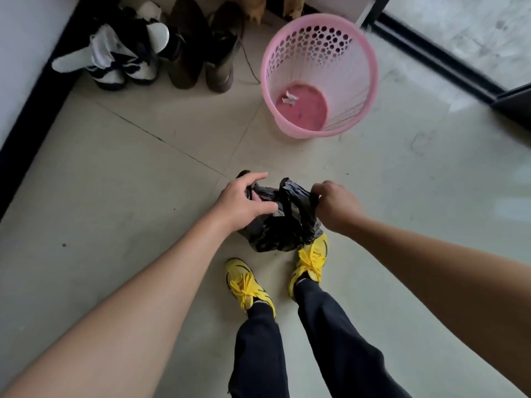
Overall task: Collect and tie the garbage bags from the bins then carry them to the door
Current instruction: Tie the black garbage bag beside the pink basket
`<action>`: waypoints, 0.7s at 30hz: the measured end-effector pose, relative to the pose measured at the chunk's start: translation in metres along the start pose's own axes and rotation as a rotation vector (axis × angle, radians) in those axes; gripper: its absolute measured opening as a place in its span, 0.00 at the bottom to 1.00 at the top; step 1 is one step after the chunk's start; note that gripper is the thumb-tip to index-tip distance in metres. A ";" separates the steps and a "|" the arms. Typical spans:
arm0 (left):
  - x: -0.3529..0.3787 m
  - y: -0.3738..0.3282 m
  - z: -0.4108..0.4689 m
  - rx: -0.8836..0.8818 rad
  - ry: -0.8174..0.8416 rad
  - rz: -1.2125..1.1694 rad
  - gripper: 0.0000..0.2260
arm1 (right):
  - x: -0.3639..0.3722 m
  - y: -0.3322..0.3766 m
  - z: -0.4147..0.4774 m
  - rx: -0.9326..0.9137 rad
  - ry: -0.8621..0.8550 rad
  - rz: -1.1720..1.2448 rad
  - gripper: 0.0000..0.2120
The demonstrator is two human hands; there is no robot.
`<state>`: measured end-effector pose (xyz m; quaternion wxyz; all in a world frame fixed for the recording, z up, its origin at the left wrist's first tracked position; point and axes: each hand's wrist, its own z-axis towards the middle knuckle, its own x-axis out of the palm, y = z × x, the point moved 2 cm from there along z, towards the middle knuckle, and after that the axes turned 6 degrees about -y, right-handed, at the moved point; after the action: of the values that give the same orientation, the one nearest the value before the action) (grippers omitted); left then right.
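Two hands share one load: the black garbage bag (281,231) sits low in front of me, between my arms and against the toe of my right yellow shoe (311,259); whether it rests on the tiled floor (143,196) or hangs just above it, I cannot tell. My left hand (244,202) grips the left flap of the bag's mouth, thumb underneath and fingers (253,177) curled over it. My right hand (333,205) is fisted round the right flap, its fingers (319,188) closed on the plastic. Holding one flap in each hand keeps the mouth gathered and provides two free ends to cross, so I judge the step in hand to be tying the knot. The pink bin (353,90) stands upright beyond the bag, well apart from it, with no liner and only a paper scrap (288,98) on its bottom, consistent with the bag having been taken from it. Several pairs of shoes (184,47) line the wall at upper left. Tension on both flaps should be kept even, since thin film may tear.
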<state>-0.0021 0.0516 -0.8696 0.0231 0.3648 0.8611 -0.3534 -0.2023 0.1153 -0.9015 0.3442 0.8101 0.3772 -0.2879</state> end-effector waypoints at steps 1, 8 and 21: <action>0.008 -0.002 0.005 0.020 0.017 0.019 0.25 | 0.004 -0.003 0.002 -0.007 0.003 0.008 0.08; 0.034 -0.019 0.025 0.122 -0.115 0.275 0.09 | 0.002 -0.018 0.006 -0.014 -0.006 0.057 0.12; -0.003 -0.022 0.004 0.053 -0.164 0.184 0.09 | 0.028 -0.003 -0.013 -0.015 0.143 0.078 0.46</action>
<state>-0.0153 0.0366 -0.8592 0.1159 0.4126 0.8096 -0.4012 -0.1868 0.1386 -0.9148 0.3336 0.8401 0.3711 -0.2127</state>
